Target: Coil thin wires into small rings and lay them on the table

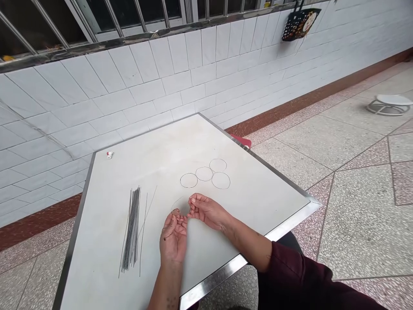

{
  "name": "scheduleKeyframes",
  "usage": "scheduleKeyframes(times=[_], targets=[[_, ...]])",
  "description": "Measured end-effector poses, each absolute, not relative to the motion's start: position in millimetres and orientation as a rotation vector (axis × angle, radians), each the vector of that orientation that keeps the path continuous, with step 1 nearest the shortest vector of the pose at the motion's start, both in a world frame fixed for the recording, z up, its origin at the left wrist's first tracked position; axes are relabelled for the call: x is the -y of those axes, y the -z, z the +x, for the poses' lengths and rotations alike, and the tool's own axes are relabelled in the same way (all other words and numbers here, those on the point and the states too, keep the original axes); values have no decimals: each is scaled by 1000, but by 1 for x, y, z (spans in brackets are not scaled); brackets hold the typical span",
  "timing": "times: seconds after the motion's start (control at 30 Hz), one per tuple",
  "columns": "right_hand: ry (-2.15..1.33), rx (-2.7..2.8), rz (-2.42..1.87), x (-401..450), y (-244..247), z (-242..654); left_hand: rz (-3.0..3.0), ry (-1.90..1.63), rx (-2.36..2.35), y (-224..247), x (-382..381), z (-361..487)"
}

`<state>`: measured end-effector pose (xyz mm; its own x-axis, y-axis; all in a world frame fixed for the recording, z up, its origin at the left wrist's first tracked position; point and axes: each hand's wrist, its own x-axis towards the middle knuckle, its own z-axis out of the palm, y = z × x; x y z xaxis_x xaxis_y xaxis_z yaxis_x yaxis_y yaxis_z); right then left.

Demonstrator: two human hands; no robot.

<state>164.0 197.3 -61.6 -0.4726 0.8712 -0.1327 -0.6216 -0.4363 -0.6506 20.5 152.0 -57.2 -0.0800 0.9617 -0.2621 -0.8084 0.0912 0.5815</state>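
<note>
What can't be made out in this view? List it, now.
Head view only:
- Left hand and right hand: their fingers hide part of the thin wire ring and how it is held.
- Dark wire bundle: strands too thin to count.
- Small white-and-red object: too small to identify.
- Red item: mostly hidden by the table edge.
- Hanging black bag: top cut off by the frame edge.

Wall (135, 90): white tile before me, brown skirting (309, 92)
Window (112, 18): steel bars
Floor (335, 241): speckled terrazzo
Table (245, 262): white top, steel edge
Bag (300, 23): black, hanging high on my right
</note>
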Motion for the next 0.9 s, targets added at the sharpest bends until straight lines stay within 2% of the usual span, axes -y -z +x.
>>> scheduleKeyframes(times=[0.9], targets=[[-1926,934,-657,-191,75,154,142,-1579,-766,70,-153,20]])
